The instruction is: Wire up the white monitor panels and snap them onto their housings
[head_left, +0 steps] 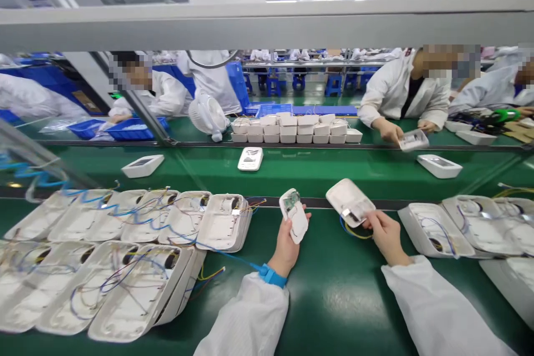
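Note:
In my left hand (286,247), fingers closed around it, is a white plastic panel with a green circuit board (294,212) at its upper end. A blue wrist strap (272,276) with a coiled cord circles that wrist. My right hand (386,233) pinches the lower right corner of a white plastic housing (349,200), tilted above the bench. Blue and yellow wires hang from the housing near my fingers. The two held parts are apart. Left of my left hand stands an open white housing (221,222) with loose wires.
More open housings (133,295) fill the left side, and others (434,228) the right. White devices (250,159) lie on the green conveyor (200,167). Beyond it are stacked white cases (287,130), a fan (207,114) and co-workers, one holding a white part (414,140). A metal beam (267,28) crosses overhead.

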Motion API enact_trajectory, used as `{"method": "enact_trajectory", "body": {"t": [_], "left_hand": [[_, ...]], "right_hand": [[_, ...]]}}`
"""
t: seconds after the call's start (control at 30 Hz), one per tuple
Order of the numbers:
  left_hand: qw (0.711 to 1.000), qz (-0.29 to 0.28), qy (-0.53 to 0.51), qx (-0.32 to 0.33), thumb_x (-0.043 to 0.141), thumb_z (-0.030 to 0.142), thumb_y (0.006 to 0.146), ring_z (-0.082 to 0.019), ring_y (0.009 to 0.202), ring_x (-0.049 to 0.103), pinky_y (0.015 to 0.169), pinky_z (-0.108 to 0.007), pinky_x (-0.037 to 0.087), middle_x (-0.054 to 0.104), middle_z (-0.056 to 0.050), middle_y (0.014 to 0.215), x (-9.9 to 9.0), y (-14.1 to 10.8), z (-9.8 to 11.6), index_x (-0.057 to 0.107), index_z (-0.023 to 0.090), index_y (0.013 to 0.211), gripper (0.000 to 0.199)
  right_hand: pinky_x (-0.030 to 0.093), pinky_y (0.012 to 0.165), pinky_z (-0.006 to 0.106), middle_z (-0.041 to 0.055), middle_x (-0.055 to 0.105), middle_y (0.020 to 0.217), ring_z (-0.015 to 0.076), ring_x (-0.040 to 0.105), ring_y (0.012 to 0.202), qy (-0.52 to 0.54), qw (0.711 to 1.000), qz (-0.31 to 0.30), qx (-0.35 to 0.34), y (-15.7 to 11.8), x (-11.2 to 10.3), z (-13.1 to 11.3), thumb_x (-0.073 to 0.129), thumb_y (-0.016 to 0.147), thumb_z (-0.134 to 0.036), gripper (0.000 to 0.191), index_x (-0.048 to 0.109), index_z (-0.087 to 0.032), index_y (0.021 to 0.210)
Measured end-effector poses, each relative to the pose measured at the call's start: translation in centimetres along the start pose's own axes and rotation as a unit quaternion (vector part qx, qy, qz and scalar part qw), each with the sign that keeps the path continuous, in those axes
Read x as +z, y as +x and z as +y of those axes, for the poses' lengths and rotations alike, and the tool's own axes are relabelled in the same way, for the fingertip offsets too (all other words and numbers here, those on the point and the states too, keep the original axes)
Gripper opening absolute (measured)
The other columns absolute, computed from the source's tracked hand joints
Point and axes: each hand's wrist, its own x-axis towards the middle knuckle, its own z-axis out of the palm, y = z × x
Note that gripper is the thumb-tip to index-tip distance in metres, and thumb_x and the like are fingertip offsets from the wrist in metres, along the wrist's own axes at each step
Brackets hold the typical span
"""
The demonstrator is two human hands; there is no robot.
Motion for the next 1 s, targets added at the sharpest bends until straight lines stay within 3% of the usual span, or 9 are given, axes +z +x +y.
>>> {"method": "enact_trajectory", "body": {"t": [0.17, 0.3, 0.37, 0.43, 0.57, 0.63, 0.73, 0.87, 1.0], "left_hand": [[1.0, 0.0, 0.005, -0.014, 0.063, 0.06, 0.077, -0.03, 0.103, 0.067, 0.103, -0.049, 0.044, 0.068, -0.012, 0.118, 0.8, -0.5, 0.3, 0.066, 0.018, 0.116, 0.058], [0.997, -0.042, -0.004, -0.065, 0.058, 0.065, 0.078, -0.033, 0.106, 0.065, 0.103, -0.053, 0.043, 0.067, -0.013, 0.12, 1.9, -2.1, 0.3, 0.066, 0.018, 0.118, 0.062], [0.993, -0.064, -0.008, -0.096, 0.056, 0.065, 0.08, -0.034, 0.109, 0.064, 0.104, -0.053, 0.043, 0.066, -0.014, 0.121, 2.2, -3.1, 0.1, 0.067, 0.017, 0.117, 0.061], [0.989, -0.089, -0.009, -0.122, 0.056, 0.063, 0.079, -0.035, 0.112, 0.062, 0.105, -0.053, 0.042, 0.067, -0.015, 0.121, 2.4, -3.9, -0.1, 0.069, 0.016, 0.114, 0.06], [0.979, -0.138, 0.005, -0.151, 0.064, 0.057, 0.073, -0.037, 0.114, 0.061, 0.106, -0.052, 0.042, 0.068, -0.015, 0.117, 2.0, -4.6, -0.7, 0.07, 0.014, 0.111, 0.057], [0.977, -0.153, 0.022, -0.148, 0.067, 0.052, 0.073, -0.037, 0.115, 0.06, 0.105, -0.051, 0.042, 0.068, -0.016, 0.118, 1.8, -4.6, -0.9, 0.069, 0.013, 0.114, 0.056], [0.973, -0.174, 0.053, -0.141, 0.067, 0.047, 0.075, -0.036, 0.115, 0.06, 0.104, -0.05, 0.043, 0.066, -0.017, 0.121, 1.6, -4.7, -1.0, 0.065, 0.013, 0.12, 0.056], [0.97, -0.177, 0.08, -0.144, 0.068, 0.041, 0.078, -0.035, 0.109, 0.064, 0.1, -0.05, 0.047, 0.066, -0.016, 0.121, 1.6, -4.9, -0.9, 0.063, 0.014, 0.122, 0.052], [0.97, -0.153, 0.123, -0.143, 0.07, 0.038, 0.078, -0.033, 0.11, 0.063, 0.099, -0.047, 0.047, 0.068, -0.014, 0.118, 1.2, -5.0, -1.2, 0.064, 0.014, 0.12, 0.049]], "right_hand": [[0.033, 0.049, 0.026, -0.0016, 0.047, 0.044, 0.0126, 0.044, 0.044, 0.024, 0.984, -0.176, 0.023, -3.4, -2.1, -1.3, 0.051, 0.089, -0.044, 0.043, 0.055, -0.018, 0.054], [0.032, 0.048, 0.024, -0.0022, 0.052, 0.051, 0.0115, 0.046, 0.047, 0.092, 0.949, -0.293, 0.067, -4.3, -2.9, -2.0, 0.058, 0.086, -0.049, 0.036, 0.061, -0.016, 0.072], [0.036, 0.05, 0.023, -0.0013, 0.058, 0.059, 0.0134, 0.054, 0.052, 0.133, 0.933, -0.318, 0.099, -4.7, -3.6, -2.1, 0.057, 0.087, -0.052, 0.037, 0.06, -0.016, 0.094], [0.038, 0.051, 0.022, -0.0004, 0.062, 0.063, 0.0144, 0.058, 0.055, 0.153, 0.922, -0.327, 0.137, -5.0, -4.7, -2.0, 0.055, 0.089, -0.055, 0.041, 0.053, -0.017, 0.103], [0.035, 0.046, 0.02, -0.001, 0.06, 0.057, 0.0116, 0.054, 0.047, 0.154, 0.877, -0.388, 0.238, -5.8, -7.1, -2.3, 0.062, 0.085, -0.055, 0.04, 0.054, -0.016, 0.089], [0.036, 0.047, 0.02, -0.0018, 0.057, 0.055, 0.0093, 0.051, 0.046, 0.181, 0.865, -0.39, 0.259, -6.1, -7.8, -3.0, 0.071, 0.079, -0.049, 0.038, 0.057, -0.014, 0.079], [0.04, 0.054, 0.021, -0.0012, 0.061, 0.063, 0.0083, 0.053, 0.054, 0.238, 0.878, -0.328, 0.253, -6.1, -7.5, -4.8, 0.081, 0.071, -0.038, 0.031, 0.064, -0.014, 0.078], [0.048, 0.068, 0.026, 0.0031, 0.067, 0.078, 0.013, 0.061, 0.069, 0.291, 0.873, -0.31, 0.239, -4.9, -4.8, -7.8, 0.083, 0.07, -0.033, 0.028, 0.071, -0.016, 0.088], [0.049, 0.077, 0.029, 0.0062, 0.065, 0.098, 0.0159, 0.061, 0.085, 0.313, 0.884, -0.316, 0.144, -3.8, -1.3, -10.3, 0.078, 0.076, -0.036, 0.022, 0.07, -0.015, 0.082]]}}
